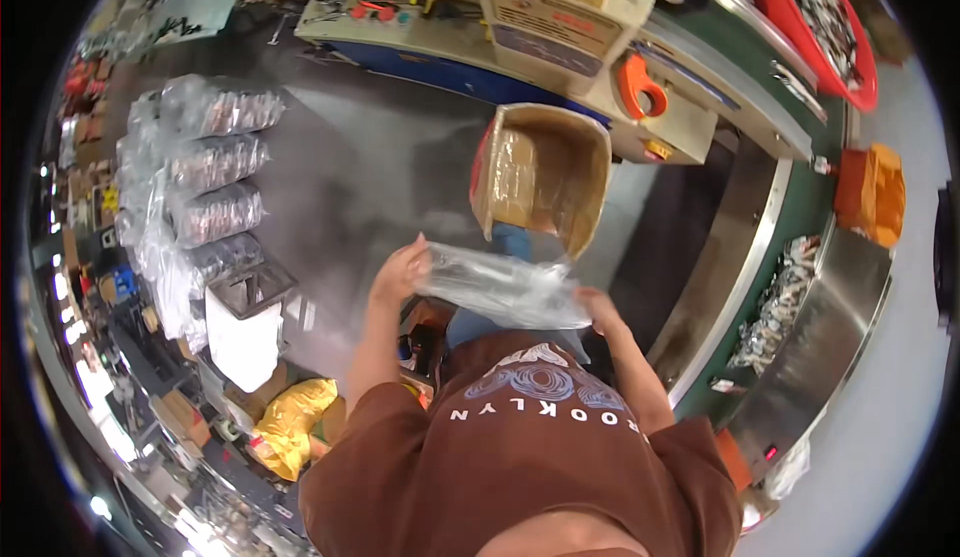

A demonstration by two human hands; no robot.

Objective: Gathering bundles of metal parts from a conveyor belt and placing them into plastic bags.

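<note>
A clear plastic bag (pixel 490 282) is stretched between my two hands, in front of my lap. My left hand (pixel 403 269) grips its left end, fingers pressed together. At its right end my right hand (pixel 598 310) is closed on the plastic. The bag looks flat and slightly blurred; I cannot make out anything inside it. Just beyond it stands an open cardboard box (pixel 560 172), with clear tape across its inside. My legs show partly below the bag.
Clear bags packed with small parts (pixel 225 162) stack at the left, near a dark square bin (pixel 250 292). An orange tape dispenser (pixel 640 87) sits on the workbench. Along the right runs a green conveyor (pixel 740 347) with metal parts. A red basket (pixel 865 77) stands far right.
</note>
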